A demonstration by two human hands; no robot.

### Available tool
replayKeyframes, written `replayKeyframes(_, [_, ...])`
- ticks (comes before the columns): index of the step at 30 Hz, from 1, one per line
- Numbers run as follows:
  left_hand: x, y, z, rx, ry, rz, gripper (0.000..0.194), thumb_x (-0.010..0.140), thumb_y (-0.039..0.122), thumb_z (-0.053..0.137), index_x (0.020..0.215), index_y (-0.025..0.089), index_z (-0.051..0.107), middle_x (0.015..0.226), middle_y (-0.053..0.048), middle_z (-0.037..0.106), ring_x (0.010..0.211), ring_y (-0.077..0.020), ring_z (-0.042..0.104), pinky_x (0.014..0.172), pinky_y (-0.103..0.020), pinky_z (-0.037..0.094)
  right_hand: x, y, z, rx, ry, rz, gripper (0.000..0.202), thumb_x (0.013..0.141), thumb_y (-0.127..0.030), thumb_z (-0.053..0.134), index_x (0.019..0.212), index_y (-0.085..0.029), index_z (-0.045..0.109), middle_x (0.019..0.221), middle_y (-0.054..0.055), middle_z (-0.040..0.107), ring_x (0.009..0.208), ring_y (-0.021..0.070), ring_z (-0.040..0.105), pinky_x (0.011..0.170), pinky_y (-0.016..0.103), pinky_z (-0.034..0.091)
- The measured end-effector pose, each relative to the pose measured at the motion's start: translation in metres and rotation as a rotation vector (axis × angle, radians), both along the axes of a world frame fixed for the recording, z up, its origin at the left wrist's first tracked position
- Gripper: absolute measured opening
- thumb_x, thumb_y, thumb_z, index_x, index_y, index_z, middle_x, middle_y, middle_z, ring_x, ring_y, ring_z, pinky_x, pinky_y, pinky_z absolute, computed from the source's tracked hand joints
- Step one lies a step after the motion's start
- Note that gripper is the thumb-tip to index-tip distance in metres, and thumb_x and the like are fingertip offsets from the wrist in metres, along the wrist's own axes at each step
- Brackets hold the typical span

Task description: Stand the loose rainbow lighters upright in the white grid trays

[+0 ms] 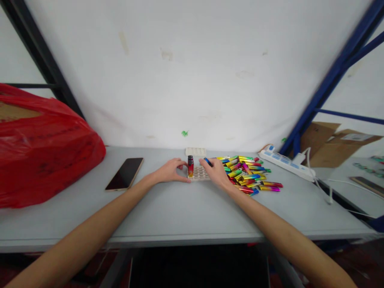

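A lighter (208, 161), mostly hidden, is pinched by the right hand (218, 172); the tray (199, 174) is part-covered; at its nine o'clock, the left hand (171, 171) is spread.

The left forearm (99, 226) and right forearm (270, 224) are bare along all that shows, slim and smooth in outline, each narrowing steadily to a slender wrist (155, 178) before the left hand (171, 171) and right hand (217, 172), both equally bare.
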State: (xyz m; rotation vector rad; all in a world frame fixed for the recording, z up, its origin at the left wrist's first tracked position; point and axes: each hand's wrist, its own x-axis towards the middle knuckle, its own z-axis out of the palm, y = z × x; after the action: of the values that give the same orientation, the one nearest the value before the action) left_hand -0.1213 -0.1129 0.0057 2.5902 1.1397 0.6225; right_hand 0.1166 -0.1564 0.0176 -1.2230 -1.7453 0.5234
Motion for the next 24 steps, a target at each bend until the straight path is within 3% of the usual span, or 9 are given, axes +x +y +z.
replayKeyframes(5, [-0.0004,0.0010,-0.0013,-0.003,0.003,-0.003,0.073,0.063,0.075,0.082,0.110,0.020,0.073,0.093,-0.004,0.065,0.089,-0.0251,0.061,0.083,-0.032,0.046,-0.0003,-0.0020,0.0008,0.061,-0.025,-0.030,0.039,0.088,-0.046,0.047,0.058,-0.022,0.042,0.057,-0.004,0.037,0.059,0.0128,0.038,0.058,0.027,0.026])
replayKeyframes(11, [-0.0008,0.0006,-0.0008,0.003,-0.008,-0.014,0.072,0.063,0.073,0.083,0.112,0.020,0.073,0.094,-0.004,0.066,0.088,-0.0245,0.062,0.082,-0.032,0.047,-0.0021,-0.0035,0.0027,0.088,-0.024,0.054,0.048,0.095,-0.059,0.046,0.066,-0.021,0.047,0.063,-0.004,0.044,0.063,0.0126,0.039,0.061,0.026,0.029])
replayKeyframes(15, [-0.0007,0.0003,-0.0001,-0.004,-0.002,-0.006,0.072,0.064,0.073,0.083,0.113,0.020,0.073,0.094,-0.004,0.066,0.088,-0.0245,0.062,0.082,-0.032,0.047,-0.0029,-0.0058,0.0032,0.119,-0.076,0.085,0.052,0.095,-0.061,0.047,0.062,-0.021,0.043,0.061,-0.004,0.039,0.062,0.0120,0.036,0.060,0.027,0.026])
replayKeyframes(19, [-0.0010,0.0018,-0.0016,-0.003,0.005,-0.012,0.073,0.064,0.073,0.083,0.113,0.020,0.073,0.095,-0.005,0.066,0.090,-0.0255,0.063,0.083,-0.032,0.047,-0.0015,-0.0041,0.0015,0.120,-0.100,0.045,0.050,0.092,-0.055,0.047,0.057,-0.022,0.038,0.056,-0.003,0.034,0.058,0.0114,0.033,0.057,0.028,0.022])
replayKeyframes(24, [-0.0018,0.0031,-0.0037,0.014,-0.009,-0.013,0.074,0.063,0.075,0.082,0.113,0.021,0.073,0.094,-0.004,0.065,0.088,-0.0249,0.062,0.083,-0.032,0.047,-0.0016,-0.0014,-0.0020,0.144,-0.103,0.025,0.040,0.091,-0.044,0.046,0.058,-0.022,0.042,0.056,-0.003,0.041,0.057,0.0122,0.038,0.058,0.028,0.026])
